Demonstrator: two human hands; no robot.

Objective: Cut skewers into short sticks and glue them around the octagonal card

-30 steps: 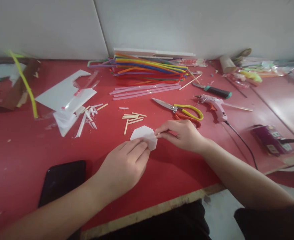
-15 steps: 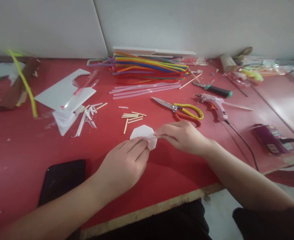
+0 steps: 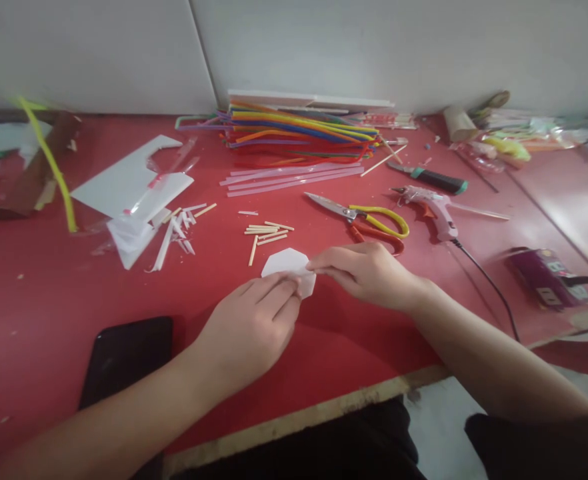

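Head view: the card [image 3: 285, 261], a small white many-sided piece, lies at the middle of the tabletop [image 3: 334, 343], under the left hand [image 3: 254, 320]. That hand covers the card's near left part with its fingers drawn together; the thumb is hidden, so I cannot tell whether it clasps the card or only steadies it. The right hand [image 3: 374, 273] has its thumb and forefinger narrowed to a pinch at the card's right edge. What sits in the pinch is too small to make out.

Over the last second the right fingertips have come slightly in over that edge, while the left hand and the card have kept their places. The fine work is therefore, I judge, at that edge, with the left hand as its support.

Just beyond the card lie short sticks [image 3: 269, 232], loose and apart from it. The scissors [image 3: 350, 214] lie beyond and to the right of the card, their red handle close behind the right hand, so they crowd it most. Further right of the card are the glue gun [image 3: 437, 210] and, beyond that, the cutter [image 3: 437, 179]. Paper scraps [image 3: 167, 247] lie left of the card, and the phone [image 3: 127, 357] is nearer and further left, partly behind the left forearm. Pipe cleaners [image 3: 299, 130] are heaped well beyond the card, with pink strips [image 3: 294, 180] in front.
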